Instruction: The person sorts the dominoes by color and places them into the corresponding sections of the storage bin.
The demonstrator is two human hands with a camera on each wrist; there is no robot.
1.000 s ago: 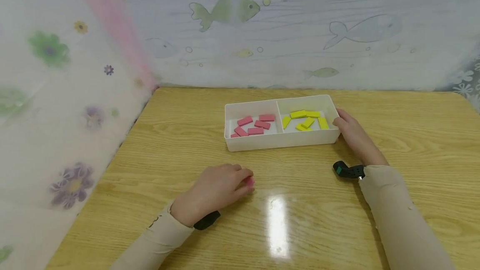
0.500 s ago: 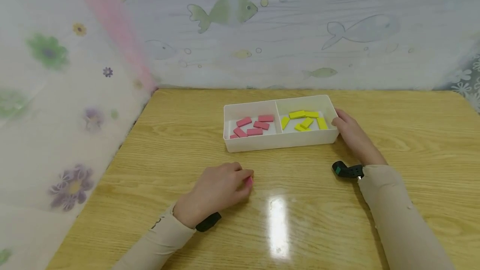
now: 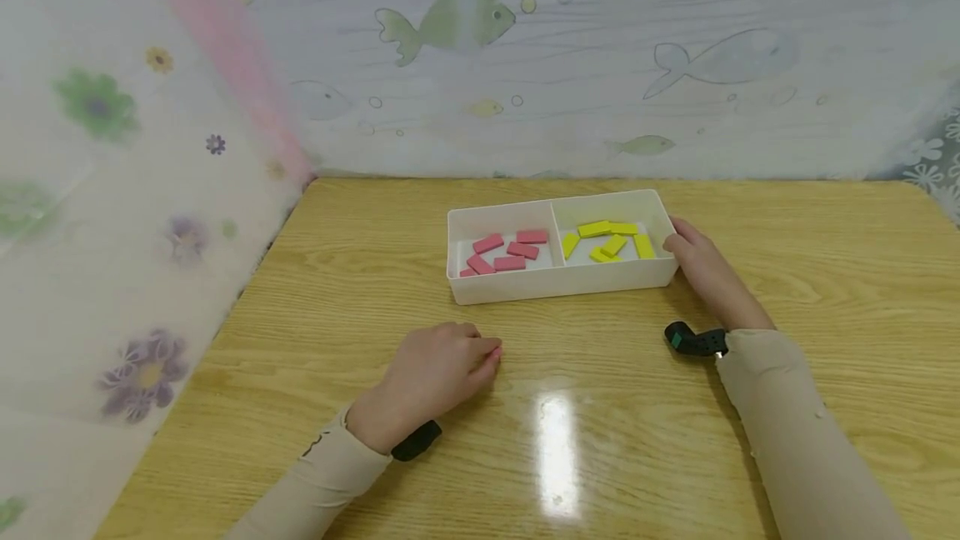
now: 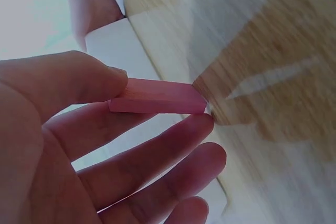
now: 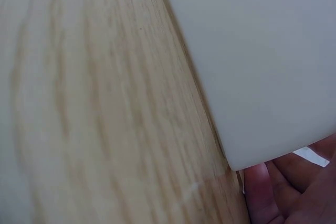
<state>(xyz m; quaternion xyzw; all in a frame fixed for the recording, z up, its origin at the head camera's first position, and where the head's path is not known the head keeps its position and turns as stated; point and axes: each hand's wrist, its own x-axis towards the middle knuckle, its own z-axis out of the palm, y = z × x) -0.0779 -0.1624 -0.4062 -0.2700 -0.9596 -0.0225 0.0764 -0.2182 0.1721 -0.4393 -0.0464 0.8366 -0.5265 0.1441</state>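
My left hand (image 3: 438,369) pinches a pink rectangular block (image 4: 157,96) between thumb and fingers, in front of the box. In the head view only a bit of the block shows at the fingertips. A white two-compartment box (image 3: 566,280) lies on the table, its left part holding several pink blocks (image 3: 510,263), its right part several yellow blocks (image 3: 595,229). My right hand (image 3: 708,273) holds the right end of the box, thumb at the rim. Its fingers (image 5: 260,192) show at the box's corner in the right wrist view.
The wooden table (image 3: 337,273) reaches back to a wall covering (image 3: 585,132) printed with fish. A flowered sheet (image 3: 127,215) hangs at the left. Dark wrist devices sit at the left wrist (image 3: 417,442) and the right wrist (image 3: 696,340).
My left fingers have turned slightly around the pink block, so less of it shows in the head view. The right hand and the box have stayed in place.
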